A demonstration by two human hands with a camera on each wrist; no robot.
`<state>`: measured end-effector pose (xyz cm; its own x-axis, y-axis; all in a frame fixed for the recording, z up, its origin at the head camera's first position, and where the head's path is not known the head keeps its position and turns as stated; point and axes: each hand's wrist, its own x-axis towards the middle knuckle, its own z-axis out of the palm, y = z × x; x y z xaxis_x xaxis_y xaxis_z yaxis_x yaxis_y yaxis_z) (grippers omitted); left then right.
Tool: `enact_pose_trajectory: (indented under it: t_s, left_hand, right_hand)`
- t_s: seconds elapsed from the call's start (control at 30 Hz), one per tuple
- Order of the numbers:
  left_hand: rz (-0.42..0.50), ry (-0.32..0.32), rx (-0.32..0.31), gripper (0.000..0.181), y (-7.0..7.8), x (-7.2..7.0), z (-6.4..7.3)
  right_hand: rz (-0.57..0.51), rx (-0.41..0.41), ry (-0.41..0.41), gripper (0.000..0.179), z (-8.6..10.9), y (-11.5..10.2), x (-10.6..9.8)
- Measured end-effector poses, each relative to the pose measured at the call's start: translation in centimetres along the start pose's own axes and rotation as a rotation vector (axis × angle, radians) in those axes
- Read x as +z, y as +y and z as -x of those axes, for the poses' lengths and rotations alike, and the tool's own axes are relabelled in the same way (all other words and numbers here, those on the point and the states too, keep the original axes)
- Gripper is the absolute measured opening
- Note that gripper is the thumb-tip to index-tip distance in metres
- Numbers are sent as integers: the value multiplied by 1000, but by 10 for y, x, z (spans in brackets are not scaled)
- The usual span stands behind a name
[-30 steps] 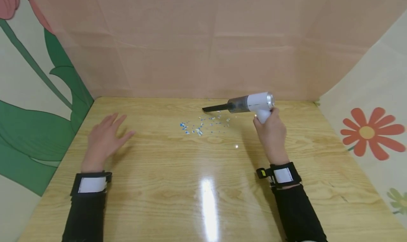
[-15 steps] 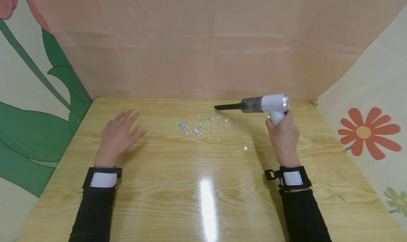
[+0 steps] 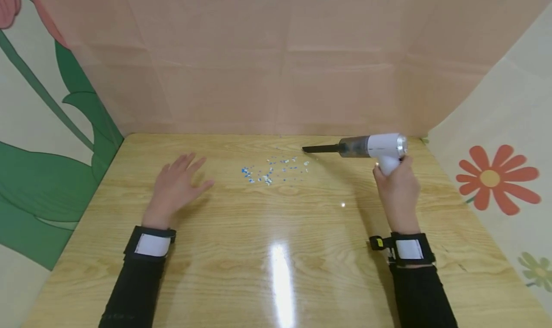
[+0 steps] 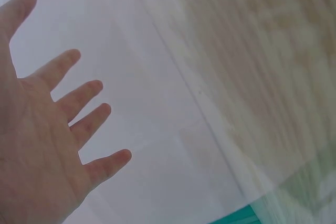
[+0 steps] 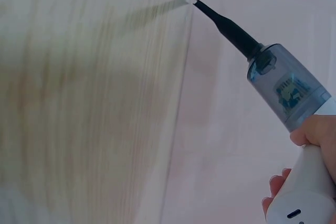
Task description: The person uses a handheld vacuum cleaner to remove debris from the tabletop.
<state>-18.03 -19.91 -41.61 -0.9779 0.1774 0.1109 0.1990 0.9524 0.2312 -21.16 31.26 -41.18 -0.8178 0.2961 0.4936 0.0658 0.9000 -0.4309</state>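
Note:
My right hand (image 3: 397, 194) grips the white handle of a handheld vacuum cleaner (image 3: 384, 146), held level over the right part of the table. Its thin black nozzle (image 3: 321, 149) points left, the tip beyond and right of a scatter of small blue and white paper bits (image 3: 268, 178). In the right wrist view, the smoky see-through dust cup (image 5: 289, 87) has some bits inside, and fingers (image 5: 277, 183) curl round the handle. My left hand (image 3: 177, 189) hovers over the table left of the bits, fingers spread and holding nothing; the left wrist view shows its bare palm (image 4: 37, 150).
The wood-grain table (image 3: 233, 270) has a bright light reflection down its middle. A pinkish sheet (image 3: 276, 60) rises along the back edge. Leaf-patterned (image 3: 43, 184) and flower-patterned panels (image 3: 498, 178) stand at the left and right sides.
The vacuum cleaner and my right hand have moved to the right, drawing the nozzle away from the bits. My left hand has also shifted right, its fingers still spread.

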Motion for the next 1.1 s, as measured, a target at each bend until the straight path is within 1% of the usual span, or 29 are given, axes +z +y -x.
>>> enact_pose_trajectory:
  t_s: [0.13,0.23,0.37,0.5,0.77,0.87,1.0,1.1]
  left_hand:
    - [-17,-8,47,77,9,6,-1]
    - [-28,-15,72,77,16,7,-2]
    - [-45,-19,79,76,22,6,-2]
    - [-50,-25,73,76,23,3,1]
    - [-64,-34,41,78,20,-2,8]
    - [-70,-34,25,79,16,-2,9]
    - [-82,-40,-5,80,9,-5,11]
    - [-66,-43,-28,79,3,-7,14]
  right_hand:
    - [7,27,-5,62,3,8,-5]
    - [8,35,7,62,5,13,-9]
    - [21,40,24,61,7,18,-13]
    - [30,38,21,60,10,20,-17]
    - [47,49,2,62,13,18,-23]
    - [46,35,11,61,13,15,-20]
    - [32,5,45,59,14,12,-14]
    - [29,-5,50,59,14,9,-10]
